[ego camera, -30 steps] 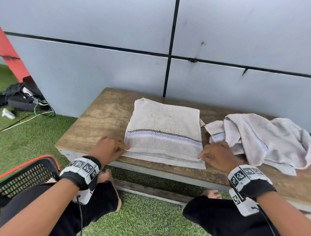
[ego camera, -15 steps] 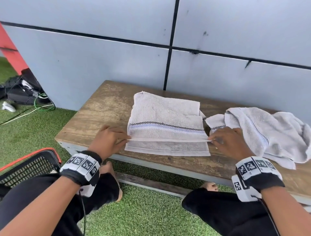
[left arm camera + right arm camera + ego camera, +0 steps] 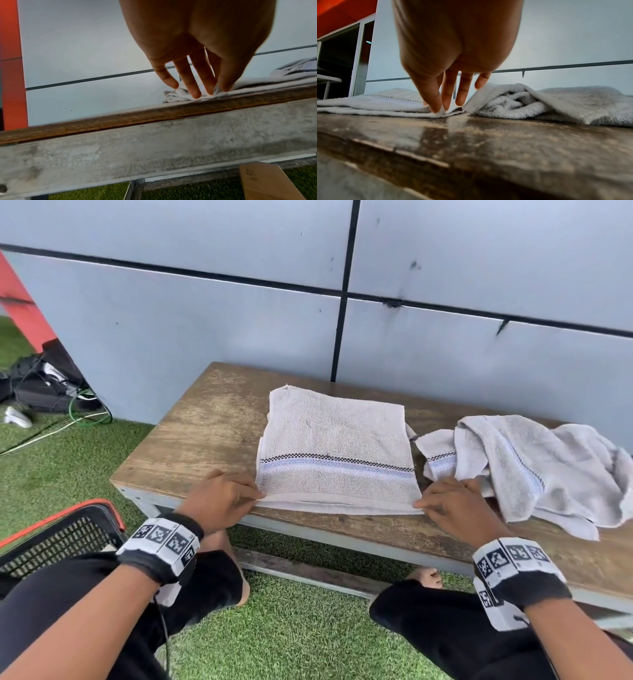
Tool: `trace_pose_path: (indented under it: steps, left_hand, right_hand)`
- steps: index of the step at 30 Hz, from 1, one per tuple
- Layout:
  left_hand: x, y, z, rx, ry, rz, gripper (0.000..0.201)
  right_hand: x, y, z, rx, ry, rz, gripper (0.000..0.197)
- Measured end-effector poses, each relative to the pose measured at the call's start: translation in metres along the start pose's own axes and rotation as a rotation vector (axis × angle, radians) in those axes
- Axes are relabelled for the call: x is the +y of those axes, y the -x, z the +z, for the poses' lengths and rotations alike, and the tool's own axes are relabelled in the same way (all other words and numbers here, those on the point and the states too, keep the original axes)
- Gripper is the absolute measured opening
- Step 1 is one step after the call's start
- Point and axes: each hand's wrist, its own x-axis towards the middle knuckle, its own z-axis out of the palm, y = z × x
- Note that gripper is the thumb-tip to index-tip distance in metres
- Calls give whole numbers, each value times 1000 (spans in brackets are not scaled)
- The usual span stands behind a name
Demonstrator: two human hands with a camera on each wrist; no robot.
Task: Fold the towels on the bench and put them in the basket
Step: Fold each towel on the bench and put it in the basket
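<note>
A pale grey folded towel (image 3: 337,440) with a blue and checked stripe lies flat on the wooden bench (image 3: 212,426). My left hand (image 3: 257,498) pinches its near left corner, and my right hand (image 3: 418,504) pinches its near right corner. The upper layer's edge sits just behind the lower layer's edge. In the left wrist view the left hand (image 3: 217,90) nips the towel edge (image 3: 248,86) between thumb and fingers. In the right wrist view the right hand (image 3: 440,110) pinches the towel corner (image 3: 385,106). A second towel (image 3: 534,467) lies crumpled to the right. The black basket (image 3: 58,535) with its red rim stands at lower left.
A grey panelled wall (image 3: 239,320) runs directly behind the bench. Artificial grass (image 3: 291,628) covers the ground, and my knees are close to the bench front. Bags and cables (image 3: 44,392) lie on the ground at far left. A cardboard box (image 3: 267,182) sits under the bench.
Both hands lifted the towel's near upper edge a little away from the front, then brought it back down close to the lower layer's edge. The crumpled towel has not moved.
</note>
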Motion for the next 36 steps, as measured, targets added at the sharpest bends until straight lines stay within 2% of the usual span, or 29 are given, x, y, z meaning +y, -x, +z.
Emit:
trace_pose_path:
  steps: [3, 7, 9, 11, 14, 19, 23, 29, 33, 36]
  left_hand:
    - [4, 1, -3, -82, -2, -51, 50]
    - [3, 3, 1, -105, -37, -19, 67]
    - [1, 3, 3, -103, -63, 4, 61]
    - [2, 3, 5, -52, -115, 49, 44]
    - [5, 3, 7, 34, -100, 124, 31]
    - [0, 7, 7, 57, 86, 17, 17]
    - [-3, 8, 2, 117, 206, -66, 16]
    - [-6, 11, -3, 168, 181, -105, 18]
    - [-3, 11, -5, 190, 172, -92, 19]
    - [-3, 11, -6, 205, 194, -92, 19]
  right_hand:
    - [-1, -1, -1, -10, 20, 10, 20]
    - [-5, -1, -4, -43, 23, 10, 22]
    - [-7, -1, -7, -121, 74, 29, 26]
    - [-8, 0, -10, -182, 96, 38, 32]
    - [-11, 3, -12, -239, 96, 25, 44]
    - [-16, 8, -10, -265, 53, 24, 55]
    - [-22, 15, -3, -276, 57, -27, 43]
    - [-32, 21, 4, -189, -13, -107, 16]
    - [-23, 24, 9, -97, -90, -113, 11]
    - [-19, 26, 9, -56, -134, -105, 17]
